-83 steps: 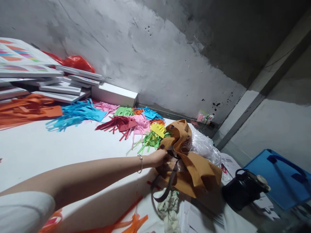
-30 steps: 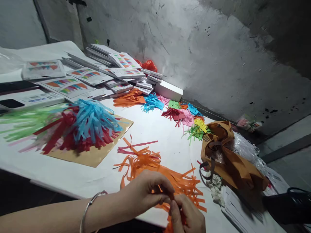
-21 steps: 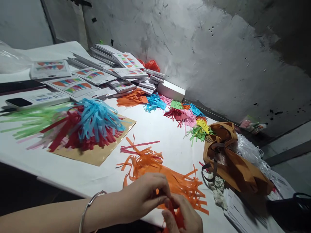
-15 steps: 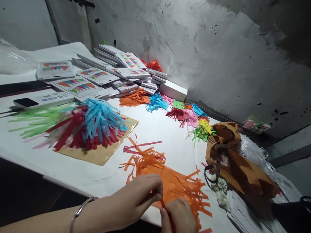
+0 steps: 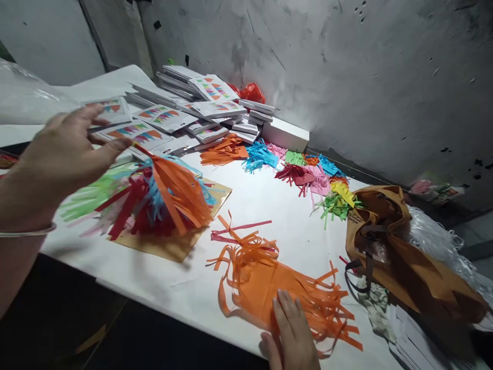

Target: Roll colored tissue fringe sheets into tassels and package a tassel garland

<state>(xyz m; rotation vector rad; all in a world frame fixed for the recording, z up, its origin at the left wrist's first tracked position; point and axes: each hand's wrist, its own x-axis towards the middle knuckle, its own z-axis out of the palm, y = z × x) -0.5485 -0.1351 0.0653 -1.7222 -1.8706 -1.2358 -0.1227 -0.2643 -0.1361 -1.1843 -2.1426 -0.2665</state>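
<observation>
Near the left edge my left hand [image 5: 65, 149] pinches the twisted top of an orange tassel [image 5: 181, 190]. That tassel hangs over a pile of blue, red, pink and green tassels [image 5: 131, 200] on a tan sheet [image 5: 169, 250]. At the bottom my right hand [image 5: 292, 331] lies with its fingers stretched out on fringed orange paper [image 5: 256, 290]. Thin red strips [image 5: 246, 226] lie just above this paper on the white table [image 5: 173, 290].
Stacks of printed white packs [image 5: 165, 117] stand at the back left, beside a white box [image 5: 285, 134]. Small coloured tassels [image 5: 296, 173] line the wall side. A brown bag [image 5: 416, 267] and clear plastic [image 5: 435, 231] are at the right.
My left hand has moved from beside my right hand to the upper left, taking an orange tassel over the pile. My right hand has opened onto the orange paper. The view has shifted slightly.
</observation>
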